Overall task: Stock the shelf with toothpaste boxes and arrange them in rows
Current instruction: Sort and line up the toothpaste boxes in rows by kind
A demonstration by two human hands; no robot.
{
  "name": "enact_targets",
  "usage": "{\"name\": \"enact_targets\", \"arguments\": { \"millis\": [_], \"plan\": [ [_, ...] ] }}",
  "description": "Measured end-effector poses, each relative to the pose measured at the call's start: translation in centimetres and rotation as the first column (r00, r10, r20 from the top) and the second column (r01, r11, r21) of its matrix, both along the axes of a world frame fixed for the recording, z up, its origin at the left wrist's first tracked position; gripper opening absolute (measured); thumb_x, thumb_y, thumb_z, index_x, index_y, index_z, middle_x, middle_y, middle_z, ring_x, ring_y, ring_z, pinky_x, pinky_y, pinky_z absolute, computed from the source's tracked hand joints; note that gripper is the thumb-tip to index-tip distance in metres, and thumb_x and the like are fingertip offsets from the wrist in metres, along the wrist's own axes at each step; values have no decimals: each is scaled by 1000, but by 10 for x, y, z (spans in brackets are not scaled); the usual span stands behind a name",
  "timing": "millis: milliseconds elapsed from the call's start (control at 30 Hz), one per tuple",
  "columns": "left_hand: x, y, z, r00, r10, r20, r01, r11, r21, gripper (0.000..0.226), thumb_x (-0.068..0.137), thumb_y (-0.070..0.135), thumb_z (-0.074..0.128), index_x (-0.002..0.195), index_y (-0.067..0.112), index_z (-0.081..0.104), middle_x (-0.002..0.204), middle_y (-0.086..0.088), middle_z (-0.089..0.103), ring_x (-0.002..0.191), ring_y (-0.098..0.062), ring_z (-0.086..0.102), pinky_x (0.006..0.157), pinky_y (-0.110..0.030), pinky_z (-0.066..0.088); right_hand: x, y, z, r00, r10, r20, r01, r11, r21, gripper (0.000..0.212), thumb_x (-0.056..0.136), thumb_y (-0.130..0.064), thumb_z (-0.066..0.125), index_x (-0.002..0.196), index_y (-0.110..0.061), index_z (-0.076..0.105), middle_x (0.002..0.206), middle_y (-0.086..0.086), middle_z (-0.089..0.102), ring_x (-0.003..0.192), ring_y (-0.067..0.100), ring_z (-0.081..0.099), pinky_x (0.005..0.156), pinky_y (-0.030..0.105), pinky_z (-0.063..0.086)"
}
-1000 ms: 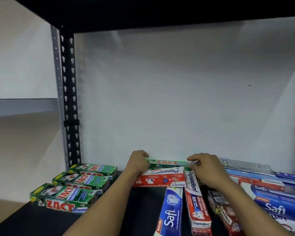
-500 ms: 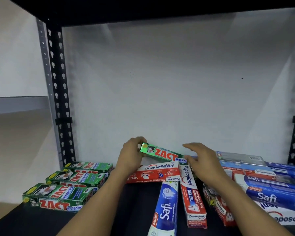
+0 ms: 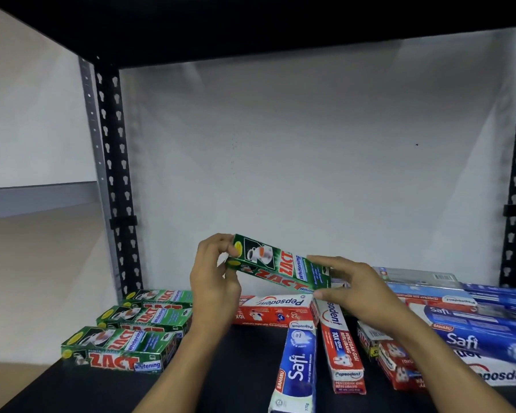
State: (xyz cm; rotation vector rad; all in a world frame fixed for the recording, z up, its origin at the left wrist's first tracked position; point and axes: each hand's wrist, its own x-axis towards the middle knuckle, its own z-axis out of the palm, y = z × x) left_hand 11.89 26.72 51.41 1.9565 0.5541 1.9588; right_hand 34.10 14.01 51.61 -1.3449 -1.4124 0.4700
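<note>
Green ZACT box is held in the air above the shelf, just over a crosswise Pepsodent box. Its long axis is run left to right, with the left end raised and the right end dipped. The left end is wrapped by the left hand. The right end is pinched between thumb and fingers of the right hand. Both grips are closed on the box. The ZACT rows are found down-left, nearer the left hand, so a leftward, levelled set-down is judged next. A Safi box and a mixed pile are seen to the right.
</note>
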Motion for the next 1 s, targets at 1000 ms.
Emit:
{"name": "enact_targets", "arguments": {
  "millis": [1000],
  "plan": [
    [-128, -61, -45, 961, 269, -62, -273, 898, -345, 64, 79, 21, 82, 136, 36, 58, 114, 19, 68, 101, 8, 64, 96, -23, 52, -112, -4, -17, 996, 60, 67, -77, 959, 274, 45, 79, 3, 77, 112, -28, 75, 126, -16, 64, 111, -2, 63, 89, 18, 54]
  ]
}}
